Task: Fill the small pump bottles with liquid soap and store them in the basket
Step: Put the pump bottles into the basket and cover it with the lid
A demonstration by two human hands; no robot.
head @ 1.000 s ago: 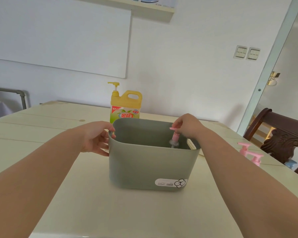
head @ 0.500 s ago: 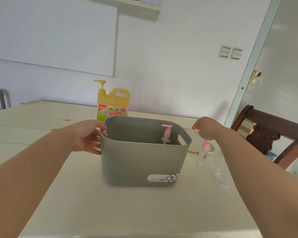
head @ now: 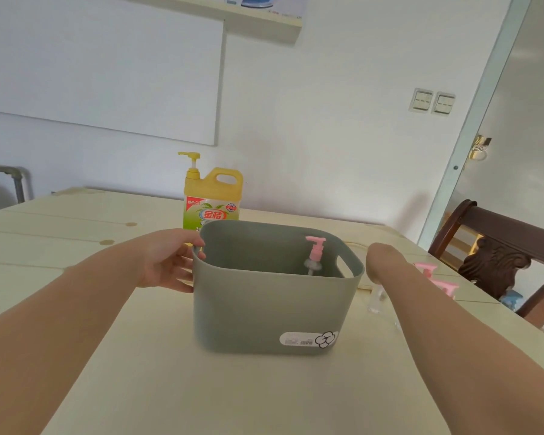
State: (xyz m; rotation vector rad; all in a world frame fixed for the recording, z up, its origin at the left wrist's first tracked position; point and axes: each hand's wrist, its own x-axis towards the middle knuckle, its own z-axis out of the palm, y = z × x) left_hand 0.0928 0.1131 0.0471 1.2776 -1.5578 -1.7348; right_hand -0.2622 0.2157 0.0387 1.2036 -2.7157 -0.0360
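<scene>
The basket [head: 264, 309] stood mid-table [head: 139, 372], with open tabletop toward the near edge and the jug [head: 212, 196] just behind. The left hand [head: 164, 262] gripped its left rim; the right hand [head: 387, 259] hid its fingers, so its state could not be told. A clear, pink-pumped bottle [head: 314, 254] stood upright inside, at the right end.

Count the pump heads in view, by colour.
Pink pump heads: 3, one of them inside the basket
Yellow pump head: 1
Total: 4
</scene>
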